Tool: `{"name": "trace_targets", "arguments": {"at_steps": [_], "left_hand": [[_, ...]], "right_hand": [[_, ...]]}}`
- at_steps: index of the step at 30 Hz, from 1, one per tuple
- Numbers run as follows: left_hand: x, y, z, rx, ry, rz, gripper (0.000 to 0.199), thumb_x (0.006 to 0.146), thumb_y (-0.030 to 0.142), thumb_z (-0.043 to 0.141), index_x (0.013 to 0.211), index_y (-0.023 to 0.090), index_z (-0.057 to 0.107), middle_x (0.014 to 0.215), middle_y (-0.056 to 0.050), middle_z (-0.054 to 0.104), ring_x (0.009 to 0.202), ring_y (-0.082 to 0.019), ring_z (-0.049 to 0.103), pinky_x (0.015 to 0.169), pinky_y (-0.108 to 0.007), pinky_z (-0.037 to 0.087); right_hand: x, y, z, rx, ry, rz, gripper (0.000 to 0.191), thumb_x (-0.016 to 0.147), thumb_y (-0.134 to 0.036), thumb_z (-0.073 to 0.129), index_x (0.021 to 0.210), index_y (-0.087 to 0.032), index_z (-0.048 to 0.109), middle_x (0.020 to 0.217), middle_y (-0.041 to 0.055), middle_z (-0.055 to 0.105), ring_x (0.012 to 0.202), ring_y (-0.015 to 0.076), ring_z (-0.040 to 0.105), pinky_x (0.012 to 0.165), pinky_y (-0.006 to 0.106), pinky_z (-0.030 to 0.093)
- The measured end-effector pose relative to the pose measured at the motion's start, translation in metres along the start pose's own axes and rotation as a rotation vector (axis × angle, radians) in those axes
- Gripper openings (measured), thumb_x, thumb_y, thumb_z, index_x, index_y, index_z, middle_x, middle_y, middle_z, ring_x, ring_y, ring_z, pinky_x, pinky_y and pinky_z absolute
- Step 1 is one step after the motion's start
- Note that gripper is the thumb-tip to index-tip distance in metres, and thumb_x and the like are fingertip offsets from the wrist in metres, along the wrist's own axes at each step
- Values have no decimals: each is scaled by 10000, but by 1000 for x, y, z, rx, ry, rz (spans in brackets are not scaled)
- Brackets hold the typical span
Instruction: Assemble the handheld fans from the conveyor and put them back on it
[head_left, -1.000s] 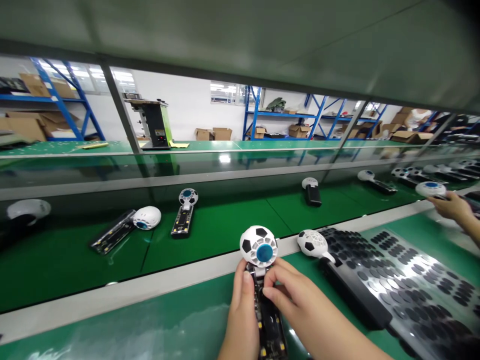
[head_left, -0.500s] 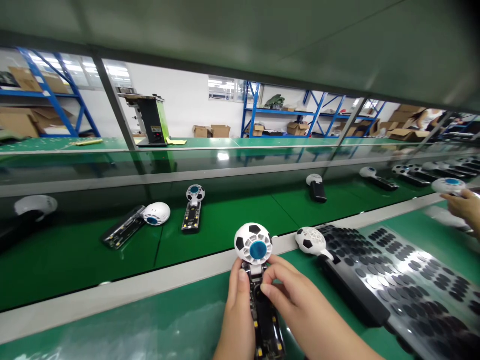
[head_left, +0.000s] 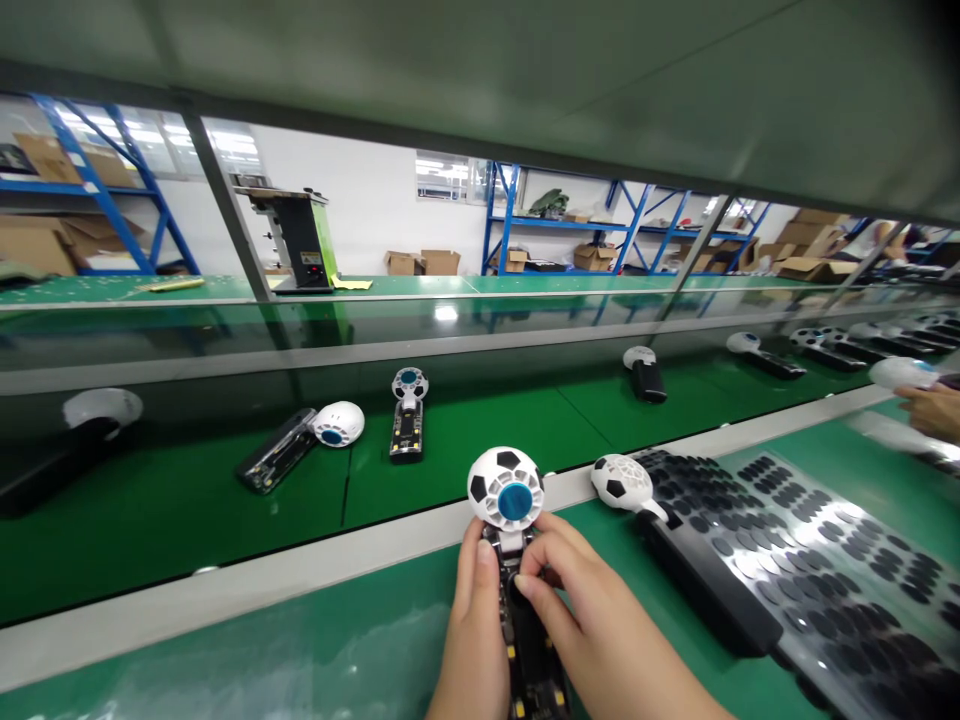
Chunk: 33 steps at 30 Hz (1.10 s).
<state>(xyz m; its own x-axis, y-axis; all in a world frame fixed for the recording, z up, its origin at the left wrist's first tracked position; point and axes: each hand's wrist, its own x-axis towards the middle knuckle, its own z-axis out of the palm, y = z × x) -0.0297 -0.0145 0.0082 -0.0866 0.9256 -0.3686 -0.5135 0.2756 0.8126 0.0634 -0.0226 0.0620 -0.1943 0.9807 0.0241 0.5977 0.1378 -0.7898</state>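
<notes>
A device point(head_left: 506, 488) with a white-and-black football-patterned head, a blue round centre and a dark handle with exposed electronics is held upright at the bottom middle. My left hand point(head_left: 480, 610) is wrapped along the handle's left side. My right hand point(head_left: 577, 600) pinches at the handle's upper front, beside a small dark round piece whose edge shows at the fingertips. To the right, a similar device point(head_left: 697, 575) with a black handle lies on the green bench, partly over a clear sheet of black discs point(head_left: 840, 560).
Several devices lie on the green belt point(head_left: 480, 450) beyond the pale rail, among them a white-headed one point(head_left: 339, 424) and an upright-lying one point(head_left: 407, 430). Another person's hand point(head_left: 930, 410) holds a device at the right edge. A dark overhead shelf point(head_left: 480, 70) spans the top.
The devices on the belt have shifted to the right. My right fingertips have moved slightly left on the handle, and the other person's device has changed its angle.
</notes>
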Motion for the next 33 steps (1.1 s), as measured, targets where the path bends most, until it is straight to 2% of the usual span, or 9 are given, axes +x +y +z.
{"name": "trace_targets", "arguments": {"at_steps": [11, 14, 16, 19, 22, 24, 27, 30, 33], "left_hand": [[3, 1, 2, -22, 7, -48, 420, 807, 405, 408, 1169, 195, 445, 1080, -74, 625, 993, -220, 568, 918, -324, 370], [6, -3, -2, -48, -11, -83, 521, 777, 476, 431, 1232, 227, 374, 1065, -78, 628, 947, -247, 592, 857, -365, 415], [9, -7, -5, -56, -22, -86, 601, 739, 530, 462, 1253, 241, 345, 1083, -85, 614, 957, -263, 586, 845, -379, 420], [11, -14, -8, -42, -28, -74, 676, 681, 587, 503, 1245, 238, 368, 1140, -97, 576, 1027, -276, 543, 878, -374, 393], [12, -19, -5, -75, -69, -93, 794, 608, 654, 522, 1262, 241, 341, 1182, -111, 544, 1089, -293, 494, 913, -377, 360], [14, -19, 0, -146, -94, -59, 941, 526, 698, 547, 1294, 234, 262, 1273, -129, 455, 1173, -299, 408, 928, -366, 347], [16, -15, 8, -169, -81, -36, 1051, 467, 751, 521, 1309, 221, 180, 1377, -152, 273, 1261, -320, 253, 939, -387, 325], [17, -8, 12, -105, -65, -87, 982, 518, 768, 437, 1297, 228, 179, 1378, -163, 230, 1275, -344, 191, 961, -423, 274], [20, -7, 11, -106, -64, -114, 992, 512, 792, 394, 1294, 234, 146, 1366, -177, 216, 1268, -362, 175, 962, -446, 248]], "right_hand": [[1, 15, 12, 32, 66, -34, 80, 799, -167, 398, 795, -229, 448, 1211, 68, 437, 1043, 171, 494, 869, 322, 401], [6, 22, 13, 228, 34, 117, 336, 768, -202, 442, 1097, -247, 388, 1200, 68, 483, 1052, 175, 510, 874, 322, 414], [7, 26, 15, 382, -52, 211, 445, 760, -248, 459, 1186, -227, 332, 1178, 72, 524, 1066, 175, 514, 897, 318, 403], [3, 28, 20, 532, -68, 229, 426, 727, -297, 494, 1127, -204, 381, 1123, 76, 570, 1021, 185, 547, 886, 320, 409], [4, 26, 16, 609, -16, 179, 396, 682, -293, 515, 1048, -207, 389, 930, 39, 630, 874, 179, 609, 764, 295, 466], [20, 26, 4, 490, 34, 144, 337, 688, -255, 495, 1008, -209, 399, 821, 3, 626, 803, 165, 621, 705, 270, 480], [72, 30, -30, 231, 176, 148, 319, 753, -202, 463, 1063, -193, 392, 834, 3, 606, 754, 157, 614, 672, 279, 486], [136, 34, -61, 51, 289, 185, 328, 849, -257, 465, 1160, -171, 409, 1030, 56, 564, 847, 176, 581, 741, 363, 468], [175, 34, -56, -127, 323, 141, 361, 848, -288, 505, 1190, -196, 434, 1243, 72, 439, 1053, 231, 482, 866, 460, 396]]}}
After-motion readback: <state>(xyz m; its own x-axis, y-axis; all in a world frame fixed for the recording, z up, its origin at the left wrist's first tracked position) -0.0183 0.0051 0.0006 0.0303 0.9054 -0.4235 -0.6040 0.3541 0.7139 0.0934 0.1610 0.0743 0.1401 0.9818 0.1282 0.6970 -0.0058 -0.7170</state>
